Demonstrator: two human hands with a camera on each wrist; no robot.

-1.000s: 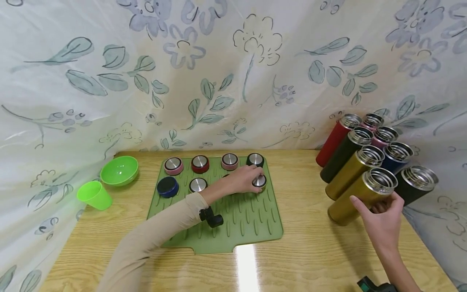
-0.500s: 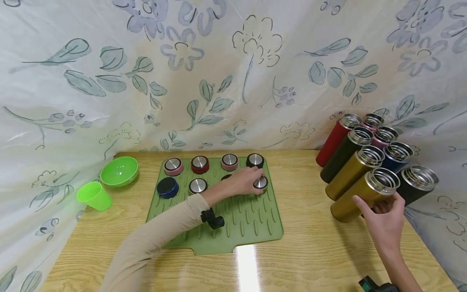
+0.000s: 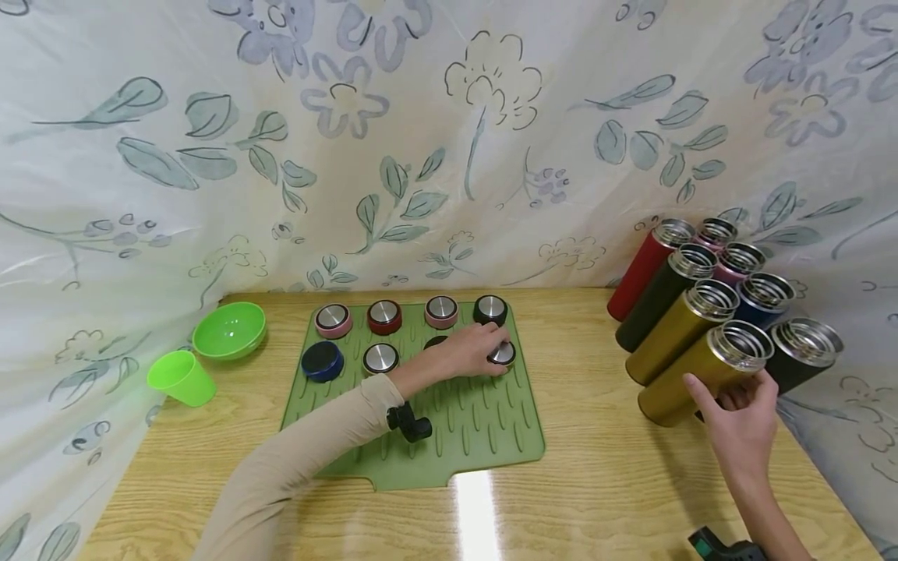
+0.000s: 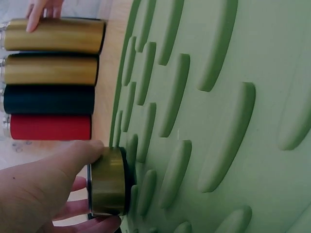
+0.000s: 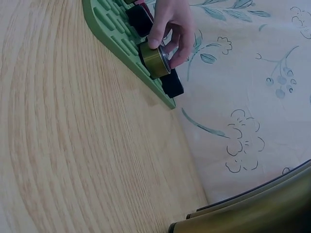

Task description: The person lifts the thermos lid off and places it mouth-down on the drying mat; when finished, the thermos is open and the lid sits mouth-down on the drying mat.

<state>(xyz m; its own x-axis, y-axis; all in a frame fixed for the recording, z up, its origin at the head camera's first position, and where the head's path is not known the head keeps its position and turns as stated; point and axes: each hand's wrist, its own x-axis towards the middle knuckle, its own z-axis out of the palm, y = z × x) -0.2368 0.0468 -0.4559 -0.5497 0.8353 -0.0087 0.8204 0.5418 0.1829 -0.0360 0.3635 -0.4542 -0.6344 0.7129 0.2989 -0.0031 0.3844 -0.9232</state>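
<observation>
My left hand (image 3: 471, 351) pinches a gold bottle lid (image 4: 108, 182) between thumb and fingers at the right side of the green ridged mat (image 3: 463, 436). The lid has a steel top and stands on the mat. My right hand (image 3: 744, 421) holds a gold vacuum bottle (image 3: 691, 382), thumb on the near side and fingers behind it. This bottle has no lid on, so its steel mouth shows. In the right wrist view the gold bottle (image 5: 262, 208) fills the lower right corner, and the left hand (image 5: 174, 26) shows around the gold lid.
Other lids stand on the mat, including a blue lid (image 3: 323, 361), a red lid (image 3: 384, 316) and a black lid (image 3: 490, 309). Several lidless bottles, such as a red bottle (image 3: 640, 273), stand at right. A green bowl (image 3: 230, 331) and green cup (image 3: 182, 378) are at left.
The gold bottle in my right hand has shifted slightly right, toward the black bottle. My left hand and the gold lid have moved a little right and nearer.
</observation>
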